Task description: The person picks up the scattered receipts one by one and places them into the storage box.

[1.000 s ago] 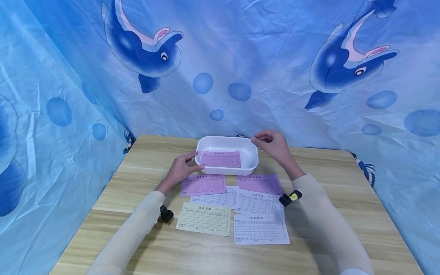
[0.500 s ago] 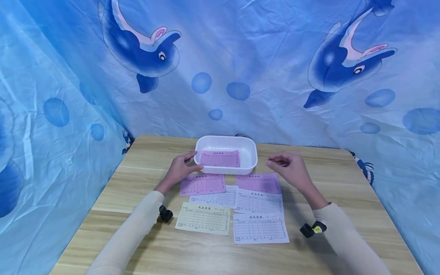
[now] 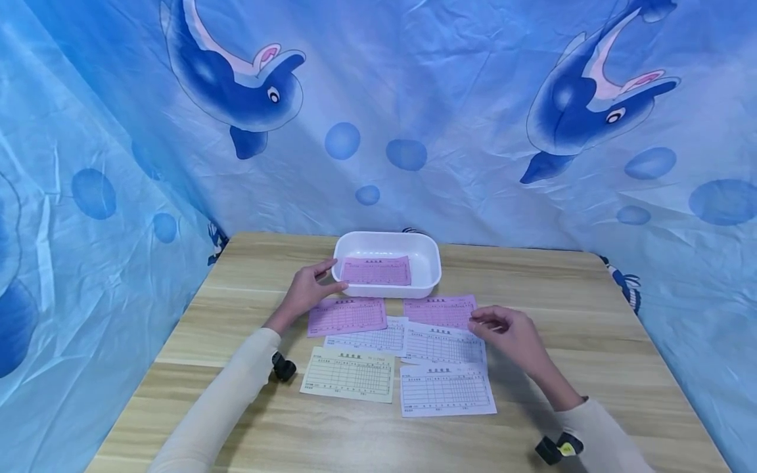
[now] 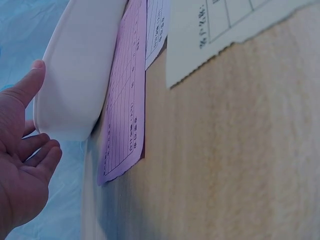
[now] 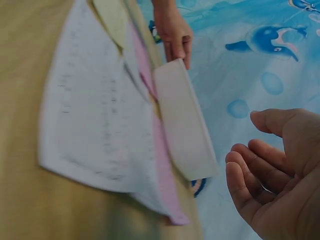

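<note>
Reaching our right hand, grip loose and empty, over the pink slip, we risk scattering neighbouring sheets; left hand steadies the tray.

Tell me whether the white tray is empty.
Not empty: one pink form lies flat inside the white tray.

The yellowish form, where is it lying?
In the head view, the yellowish form lies at the front left of the papers, beside a white form.
</note>
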`<state>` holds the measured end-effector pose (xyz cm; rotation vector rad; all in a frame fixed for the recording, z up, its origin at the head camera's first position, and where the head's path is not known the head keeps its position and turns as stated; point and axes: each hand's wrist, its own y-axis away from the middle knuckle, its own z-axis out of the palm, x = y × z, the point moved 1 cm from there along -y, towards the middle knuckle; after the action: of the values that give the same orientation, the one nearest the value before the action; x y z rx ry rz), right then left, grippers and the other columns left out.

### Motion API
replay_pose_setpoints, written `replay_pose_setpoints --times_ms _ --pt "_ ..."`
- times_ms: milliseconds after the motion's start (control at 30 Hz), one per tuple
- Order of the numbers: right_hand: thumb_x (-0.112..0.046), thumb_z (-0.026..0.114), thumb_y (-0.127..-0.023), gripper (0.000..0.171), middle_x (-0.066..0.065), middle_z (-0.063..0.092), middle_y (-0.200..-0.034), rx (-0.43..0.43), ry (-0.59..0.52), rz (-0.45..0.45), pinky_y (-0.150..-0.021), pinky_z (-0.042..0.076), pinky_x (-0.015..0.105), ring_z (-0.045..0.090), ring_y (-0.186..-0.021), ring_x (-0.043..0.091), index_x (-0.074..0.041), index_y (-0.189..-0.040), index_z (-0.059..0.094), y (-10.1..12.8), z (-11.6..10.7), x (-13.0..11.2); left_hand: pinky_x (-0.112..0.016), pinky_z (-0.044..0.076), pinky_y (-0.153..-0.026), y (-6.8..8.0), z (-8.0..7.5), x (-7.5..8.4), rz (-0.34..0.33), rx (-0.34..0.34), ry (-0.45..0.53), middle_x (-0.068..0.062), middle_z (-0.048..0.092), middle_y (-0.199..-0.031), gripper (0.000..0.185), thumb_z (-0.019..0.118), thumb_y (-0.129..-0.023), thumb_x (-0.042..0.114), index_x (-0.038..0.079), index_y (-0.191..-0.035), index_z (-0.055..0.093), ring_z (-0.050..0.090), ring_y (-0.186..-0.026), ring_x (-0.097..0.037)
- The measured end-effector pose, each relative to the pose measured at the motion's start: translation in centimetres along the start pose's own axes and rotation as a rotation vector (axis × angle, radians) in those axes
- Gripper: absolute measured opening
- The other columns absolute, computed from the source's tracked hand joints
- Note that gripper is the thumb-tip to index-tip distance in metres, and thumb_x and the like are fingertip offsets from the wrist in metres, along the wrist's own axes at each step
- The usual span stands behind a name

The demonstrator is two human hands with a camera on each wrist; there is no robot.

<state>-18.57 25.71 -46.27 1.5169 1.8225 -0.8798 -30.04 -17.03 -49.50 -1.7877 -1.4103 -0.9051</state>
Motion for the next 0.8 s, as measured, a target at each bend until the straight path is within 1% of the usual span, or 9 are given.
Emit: replay_pose_setpoints --times_ms 133,300,467,567,633,700,800 --pt "-0.024 0.081 -0.090 0.023 0.002 0.076 -0.100 -0.017 -0.007 0.015 -0.071 0.060 0.023 0.070 -0.083 0.014 -0.011 -0.107 0.076 1.2 0.4 1.1 -0.050 0.044 -0.115 0.0 -0.1 0.0 0.000 -0.002 0.009 -0.016 0.047 -0.156 0.080 0.084 -0.084 0.041 0.007 -0.149 0.052 0.049 -0.139 -0.039" --pt "-0.017 0.083 -0.087 0.024 0.001 0.077 -0.094 -0.034 -0.033 0.007 -0.069 0.060 0.023 0.070 -0.078 0.010 -0.005 -0.107 0.077 2.3 0.8 2.3 -0.050 0.045 -0.115 -0.2 -0.2 -0.1 -0.001 0.000 0.006 -0.015 0.047 -0.155 0.081 0.084 -0.083 0.043 0.007 -0.149 0.052 0.050 -0.139 -0.039" --pt "-0.017 0.084 -0.085 0.031 0.002 0.077 -0.093 -0.069 -0.055 0.019 -0.069 0.061 0.024 0.071 -0.078 0.009 0.000 -0.109 0.075 3.4 0.8 3.5 -0.049 0.044 -0.115 -0.2 -0.1 -0.1 -0.001 -0.008 0.007 -0.016 0.047 -0.156 0.081 0.084 -0.084 0.041 0.006 -0.149 0.051 0.049 -0.139 -0.038" --pt "-0.018 0.086 -0.083 0.034 0.004 0.076 -0.098 -0.092 -0.053 0.042 -0.069 0.061 0.024 0.071 -0.079 0.009 -0.001 -0.111 0.075 3.9 0.9 4.1 -0.048 0.044 -0.116 -0.3 -0.1 -0.1 -0.004 -0.006 0.006 -0.016 0.047 -0.155 0.079 0.084 -0.084 0.039 0.006 -0.148 0.052 0.049 -0.139 -0.038" --pt "-0.018 0.087 -0.081 0.036 0.004 0.076 -0.098 -0.104 -0.045 0.068 -0.068 0.060 0.023 0.070 -0.078 0.009 -0.003 -0.111 0.075 4.1 1.0 4.4 -0.047 0.044 -0.116 -0.3 -0.1 -0.1 -0.005 -0.003 0.006 -0.016 0.047 -0.155 0.078 0.084 -0.085 0.038 0.006 -0.148 0.052 0.049 -0.139 -0.038" --pt "-0.017 0.088 -0.079 0.038 0.003 0.075 -0.094 -0.112 -0.042 0.090 -0.066 0.059 0.023 0.069 -0.076 0.010 -0.004 -0.112 0.075 4.3 1.1 4.5 -0.047 0.044 -0.116 -0.3 0.0 -0.1 -0.007 0.000 0.008 -0.016 0.048 -0.155 0.077 0.084 -0.085 0.037 0.006 -0.148 0.052 0.049 -0.139 -0.038" --pt "-0.018 0.090 -0.077 0.041 0.000 0.073 -0.084 -0.120 -0.032 0.122 -0.061 0.056 0.022 0.067 -0.072 0.011 -0.006 -0.113 0.075 4.6 1.2 4.8 -0.047 0.044 -0.116 -0.2 0.0 -0.1 -0.009 -0.002 0.012 -0.016 0.047 -0.155 0.077 0.084 -0.085 0.036 0.006 -0.148 0.052 0.049 -0.140 -0.038"
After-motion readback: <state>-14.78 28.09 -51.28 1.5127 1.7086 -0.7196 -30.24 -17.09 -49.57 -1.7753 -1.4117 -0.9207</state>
